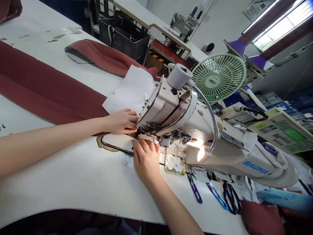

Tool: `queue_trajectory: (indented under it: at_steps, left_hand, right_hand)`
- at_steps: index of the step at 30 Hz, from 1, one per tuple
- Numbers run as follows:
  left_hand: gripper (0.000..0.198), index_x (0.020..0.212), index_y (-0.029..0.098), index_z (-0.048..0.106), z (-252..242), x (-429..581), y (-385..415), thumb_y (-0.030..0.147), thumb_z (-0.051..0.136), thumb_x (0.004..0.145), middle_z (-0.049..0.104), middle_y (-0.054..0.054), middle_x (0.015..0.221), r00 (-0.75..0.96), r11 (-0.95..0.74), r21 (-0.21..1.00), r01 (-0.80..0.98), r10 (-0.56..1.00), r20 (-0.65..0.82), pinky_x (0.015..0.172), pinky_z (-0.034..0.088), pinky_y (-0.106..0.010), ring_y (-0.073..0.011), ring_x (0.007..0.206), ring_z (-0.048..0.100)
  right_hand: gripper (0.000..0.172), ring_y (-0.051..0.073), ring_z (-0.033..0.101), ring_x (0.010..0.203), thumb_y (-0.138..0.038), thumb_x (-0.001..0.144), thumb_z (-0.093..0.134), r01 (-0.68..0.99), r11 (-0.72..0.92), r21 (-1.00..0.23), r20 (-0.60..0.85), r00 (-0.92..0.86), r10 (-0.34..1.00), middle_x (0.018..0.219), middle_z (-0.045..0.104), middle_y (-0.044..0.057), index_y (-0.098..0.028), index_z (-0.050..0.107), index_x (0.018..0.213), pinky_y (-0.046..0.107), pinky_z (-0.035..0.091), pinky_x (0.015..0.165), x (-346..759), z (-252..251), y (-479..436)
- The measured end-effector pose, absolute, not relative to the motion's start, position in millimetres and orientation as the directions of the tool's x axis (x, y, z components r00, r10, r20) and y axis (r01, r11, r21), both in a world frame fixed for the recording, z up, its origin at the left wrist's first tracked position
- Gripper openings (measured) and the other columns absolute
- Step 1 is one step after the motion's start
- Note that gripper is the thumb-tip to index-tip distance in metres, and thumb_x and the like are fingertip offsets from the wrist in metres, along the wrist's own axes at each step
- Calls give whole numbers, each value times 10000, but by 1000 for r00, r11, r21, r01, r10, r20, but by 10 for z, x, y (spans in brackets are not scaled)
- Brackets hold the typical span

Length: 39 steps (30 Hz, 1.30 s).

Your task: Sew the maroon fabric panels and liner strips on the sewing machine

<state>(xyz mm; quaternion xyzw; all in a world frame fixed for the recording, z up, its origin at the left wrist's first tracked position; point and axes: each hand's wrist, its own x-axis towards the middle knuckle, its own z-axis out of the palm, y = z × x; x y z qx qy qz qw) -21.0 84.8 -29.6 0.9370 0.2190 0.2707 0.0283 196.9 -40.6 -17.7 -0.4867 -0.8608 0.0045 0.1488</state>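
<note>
Grip first: my right hand (146, 160) lay flat and open, fingers stretched forward, tips pressing down on the white panel (117, 144) just short of the presser foot (144, 132), with nothing closed inside it. My left hand (122, 121) was curled, knuckles up, fingertips down on the material right beside that foot. Whether its grip pinched an edge or only pressed, I couldn't tell (the fingertips were tucked in under the machine head).

And the panel itself sat flat on the worktop (73, 176), dark along its near edge, its right end running in under the head of the sewing machine (176, 107), between my two hands. Behind the left hand a white sheet (132, 91) lay against the machine, partly overlapping the maroon fabric (44, 91), which stretched in a long band away to the left across the worktop.

Over on the right, a small tin (174, 164) stood just beside my right hand at the foot of the machine. Blue-handled snips (194, 189) and dark scissors (231, 195) lay further along the front edge. A green fan (218, 78) stood behind the machine, and a control box (283, 130) with a green screen sat well off to the right.
</note>
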Motion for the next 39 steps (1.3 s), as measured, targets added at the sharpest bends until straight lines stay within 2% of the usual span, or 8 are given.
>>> queue_trajectory:
  at_steps: [11, 14, 17, 21, 24, 30, 36, 39]
  left_hand:
    - [209, 819, 265, 738, -317, -191, 789, 278, 587, 962, 720, -7, 988, 756, -899, 201, 390, 437, 487, 863, 366, -327, -185, 1020, 588]
    - [139, 897, 290, 758, -160, -237, 849, 348, 637, 932, 720, -7, 1035, 795, -881, 288, 376, 467, 388, 877, 374, -306, -184, 1042, 604]
    - [301, 1110, 300, 735, 89, -517, 1241, 497, 597, 929, 687, -25, 1217, 793, -797, 364, 481, 573, 208, 1001, 370, -306, -202, 1134, 600]
    - [643, 1492, 156, 441, 284, -1277, 1933, 540, 464, 978, 391, -156, 1571, 284, -279, 239, 930, 959, 15, 1146, 266, -461, -320, 1427, 361]
    - [675, 1540, 113, 333, 222, -1768, 2060, 556, 302, 1032, 307, -186, 1607, 34, -20, 168, 985, 996, -77, 1139, 221, -579, -336, 1451, 295]
    - [594, 1353, 130, 573, 136, -1968, 1618, 582, 402, 1008, 577, -165, 1402, 84, -72, 102, 992, 989, -118, 1099, 218, -601, -297, 1210, 517]
    - [674, 1513, 72, 353, 297, -2167, 1784, 550, 310, 1041, 262, -198, 1621, 72, -72, 39, 997, 997, -4, 1115, 228, -528, -320, 1417, 300]
    - [766, 1513, 44, 345, 278, -2176, 2041, 625, 276, 1018, 291, -181, 1613, 88, -89, 14, 996, 995, 46, 1115, 224, -475, -296, 1421, 295]
  right_hand:
    - [334, 252, 520, 1196, -210, 986, 518, 832, 528, -169, 264, -478, 838, 1406, 597, 60, -263, 601, 1305, 419, 365, 956, 1966, -180, -415]
    - [327, 248, 527, 1186, -204, 987, 521, 821, 543, -175, 279, -487, 828, 1382, 613, 63, -255, 611, 1298, 413, 370, 951, 1977, -173, -408]
    - [305, 230, 555, 1140, -178, 988, 512, 796, 570, -204, 315, -498, 808, 1312, 657, 62, -242, 636, 1259, 404, 375, 947, 1999, -166, -394]
    - [294, 226, 572, 1115, -150, 966, 530, 764, 606, -221, 339, -523, 782, 1241, 689, 62, -236, 651, 1219, 397, 386, 936, 2023, -155, -377]
    - [286, 221, 578, 1093, -146, 968, 520, 744, 621, -248, 360, -524, 772, 1220, 699, 56, -234, 652, 1206, 400, 388, 943, 2027, -150, -374]
    - [275, 224, 582, 1048, -127, 962, 496, 720, 645, -256, 382, -538, 751, 1206, 702, 68, -216, 662, 1163, 409, 416, 917, 2019, -176, -387]
    - [274, 231, 573, 1044, -116, 947, 509, 720, 659, -218, 405, -547, 732, 1204, 699, 82, -193, 657, 1164, 396, 456, 873, 2005, -207, -410]
    - [294, 225, 574, 1027, -92, 934, 507, 710, 663, -235, 410, -546, 730, 1185, 702, 77, -198, 653, 1166, 390, 485, 864, 2004, -188, -405]
